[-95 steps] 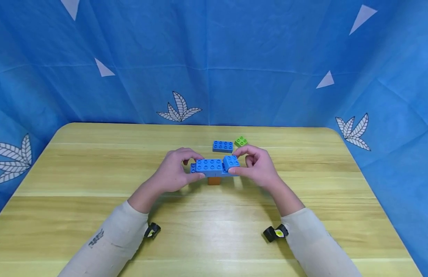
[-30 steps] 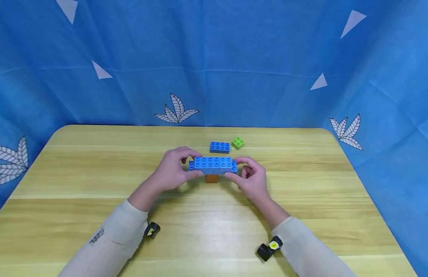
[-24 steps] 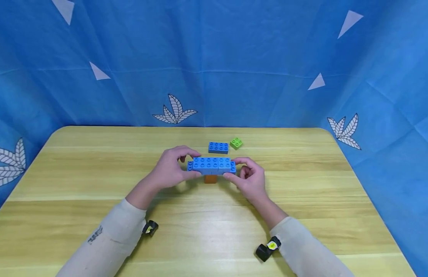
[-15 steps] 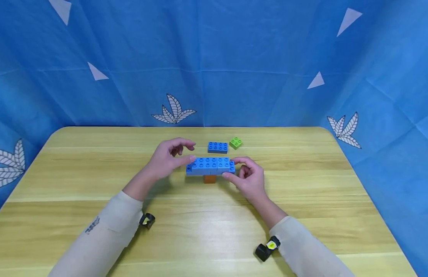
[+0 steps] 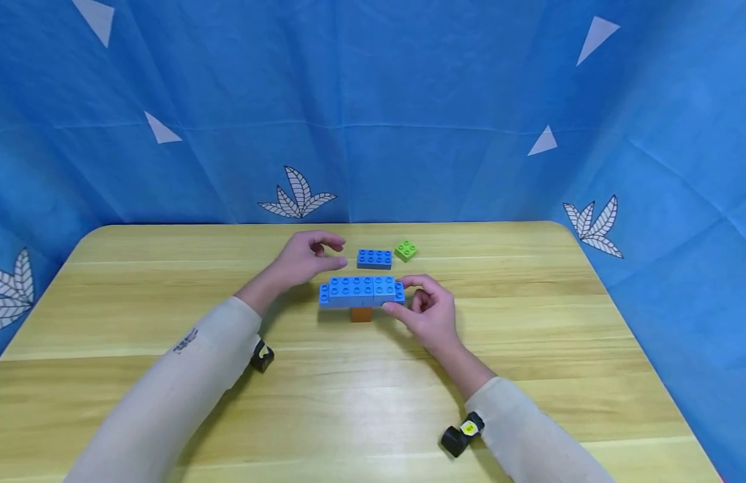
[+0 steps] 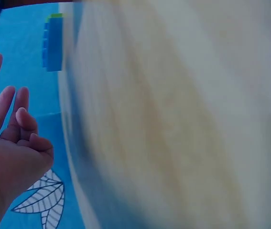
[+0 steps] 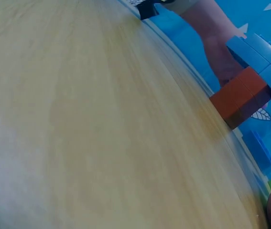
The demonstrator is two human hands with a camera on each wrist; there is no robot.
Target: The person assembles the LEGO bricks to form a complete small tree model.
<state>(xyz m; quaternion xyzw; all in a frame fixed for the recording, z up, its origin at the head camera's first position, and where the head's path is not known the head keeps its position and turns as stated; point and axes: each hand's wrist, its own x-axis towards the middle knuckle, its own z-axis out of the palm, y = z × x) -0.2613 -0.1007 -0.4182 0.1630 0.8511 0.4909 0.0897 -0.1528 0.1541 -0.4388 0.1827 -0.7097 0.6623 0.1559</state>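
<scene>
A bar of blue toy building bricks (image 5: 351, 290), two layers high with a shorter top row, rests on an orange-brown column of stacked bricks (image 7: 240, 98). My right hand (image 5: 430, 314) pinches the bar's right end between thumb and index finger, the other fingers curled in. Behind the bar, my left hand (image 5: 306, 258) holds nothing, its index finger and thumb spread apart. Those fingertips point at a loose blue eight-stud brick (image 5: 374, 259), a short gap to their right. In the left wrist view, the left fingers (image 6: 4, 107) are loosely bent.
A small green four-stud brick (image 5: 406, 251) lies just right of the loose blue one. Wood-grain table (image 5: 325, 402) spreads around everything, with a blue patterned curtain (image 5: 409, 87) hanging along its back edge. Both wrists carry black cameras (image 5: 454, 439).
A small blue brick was pressed down level into the bar's top row by my right hand, which still grips there. My left hand let go of the bar and moved back toward the loose blue brick.
</scene>
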